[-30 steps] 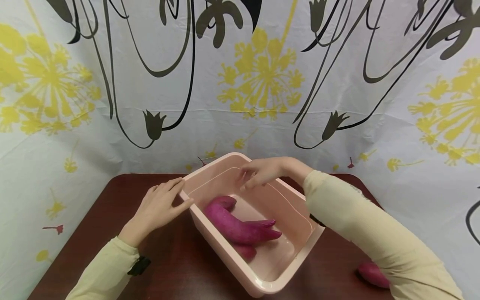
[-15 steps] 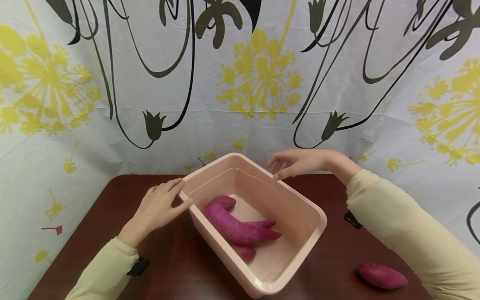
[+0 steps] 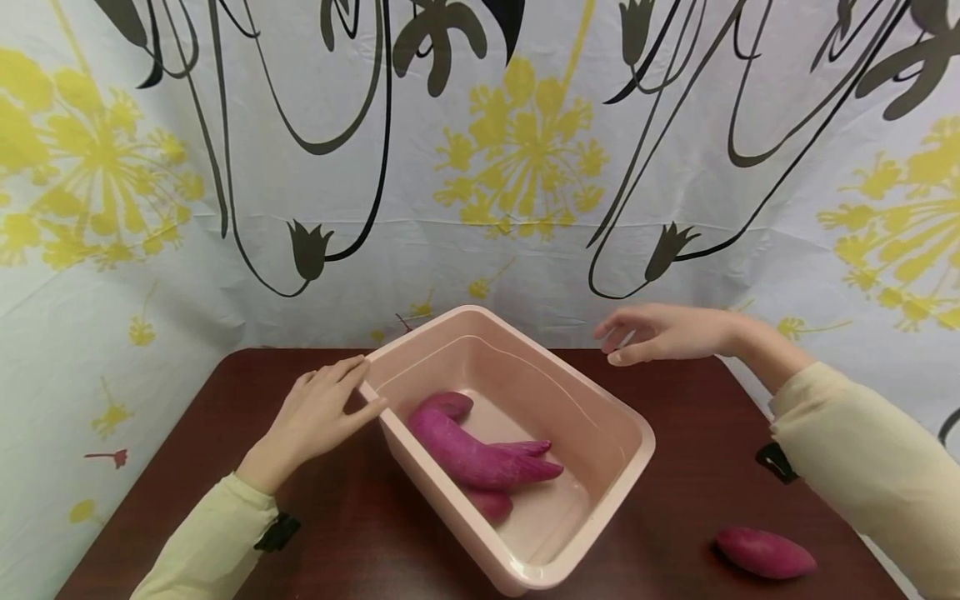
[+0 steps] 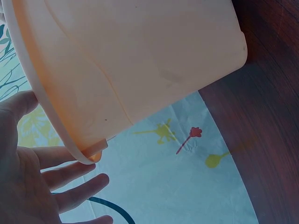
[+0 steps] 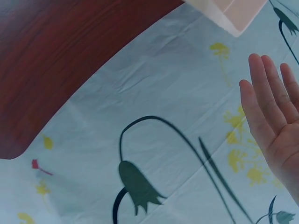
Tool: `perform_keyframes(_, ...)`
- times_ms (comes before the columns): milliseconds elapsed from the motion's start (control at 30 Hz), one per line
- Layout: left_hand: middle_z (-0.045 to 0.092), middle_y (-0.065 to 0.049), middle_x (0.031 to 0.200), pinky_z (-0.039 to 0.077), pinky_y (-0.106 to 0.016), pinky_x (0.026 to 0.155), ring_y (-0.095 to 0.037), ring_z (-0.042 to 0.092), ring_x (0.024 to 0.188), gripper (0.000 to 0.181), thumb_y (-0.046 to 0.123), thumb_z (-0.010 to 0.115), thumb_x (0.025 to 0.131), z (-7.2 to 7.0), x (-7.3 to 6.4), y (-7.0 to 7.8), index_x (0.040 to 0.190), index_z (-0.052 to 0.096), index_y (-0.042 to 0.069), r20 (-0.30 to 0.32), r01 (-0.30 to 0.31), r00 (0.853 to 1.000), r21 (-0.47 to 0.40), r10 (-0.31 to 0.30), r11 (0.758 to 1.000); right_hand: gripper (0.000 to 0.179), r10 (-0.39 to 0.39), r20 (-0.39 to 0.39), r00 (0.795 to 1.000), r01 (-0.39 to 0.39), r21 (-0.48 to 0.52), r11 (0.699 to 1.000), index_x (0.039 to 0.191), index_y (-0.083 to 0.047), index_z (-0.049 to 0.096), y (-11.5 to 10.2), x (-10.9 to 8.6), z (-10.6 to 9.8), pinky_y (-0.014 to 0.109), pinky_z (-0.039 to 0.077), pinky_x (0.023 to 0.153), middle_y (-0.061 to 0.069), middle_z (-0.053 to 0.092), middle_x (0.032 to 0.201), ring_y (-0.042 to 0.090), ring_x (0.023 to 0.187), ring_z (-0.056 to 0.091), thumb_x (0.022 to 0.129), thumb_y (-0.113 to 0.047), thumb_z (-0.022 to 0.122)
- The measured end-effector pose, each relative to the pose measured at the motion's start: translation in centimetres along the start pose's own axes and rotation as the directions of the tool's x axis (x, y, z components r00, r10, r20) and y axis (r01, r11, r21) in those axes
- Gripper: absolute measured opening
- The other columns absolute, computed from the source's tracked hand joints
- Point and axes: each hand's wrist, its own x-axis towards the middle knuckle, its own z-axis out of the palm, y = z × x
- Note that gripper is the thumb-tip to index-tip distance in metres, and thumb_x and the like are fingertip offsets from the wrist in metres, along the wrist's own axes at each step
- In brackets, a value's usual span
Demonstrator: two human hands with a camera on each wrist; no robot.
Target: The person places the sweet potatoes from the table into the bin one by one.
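Note:
A pink plastic bin (image 3: pixel 517 573) stands at an angle on the table with several purple sweet potatoes (image 3: pixel 480 457) lying inside. My left hand (image 3: pixel 322 412) rests on the bin's left corner, thumb and fingertips touching the rim, fingers spread and fairly straight. From the left wrist view, the thumb and forefinger lie along the bin's rim (image 4: pixel 42 100). Off to the right of the bin, my right hand (image 3: pixel 660 333) hovers over the far part of the table, holding nothing. Its fingers look extended in the right wrist view. One more sweet potato (image 3: pixel 765 552) lies on the table at the right front.
The dark red-brown table (image 3: pixel 337 533) has rounded far corners. Behind it and on both sides hangs a white cloth (image 3: pixel 480 267) printed with yellow and dark flowers.
My right hand has come up out of the bin, over its right rim and away to the right, uncovering the lone sweet potato. The left hand and the bin stay put.

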Motion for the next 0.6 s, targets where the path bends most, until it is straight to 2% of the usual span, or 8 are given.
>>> perform_keyframes(233,0.047,-0.015,0.124,0.031,-0.052,0.087,-0.033,0.046,0.107,0.066,0.051,0.05,0.082,-0.1,0.0,-0.1,0.125,0.049,0.001,0.004,0.001,1.0,0.001,-0.001,1.0,0.038,0.025,-0.014,1.0,-0.025,0.031,0.999,0.116,-0.01,0.047,1.8,-1.9,0.4,0.031,0.041,0.082,0.006,0.055,0.109,0.02,0.104,0.051,0.085,-0.028,0.059)
perform_keyframes(600,0.047,-0.016,0.123,0.031,-0.052,0.087,-0.033,0.046,0.106,0.066,0.051,0.05,0.082,-0.1,-0.1,0.0,0.125,0.049,0.001,0.005,-0.001,1.0,0.006,0.001,1.0,0.034,-0.028,-0.073,0.997,0.028,0.006,1.0,0.115,-0.01,0.048,3.9,-4.9,1.2,0.027,0.043,0.079,0.006,0.054,0.106,0.017,0.1,0.053,0.086,-0.024,0.057)
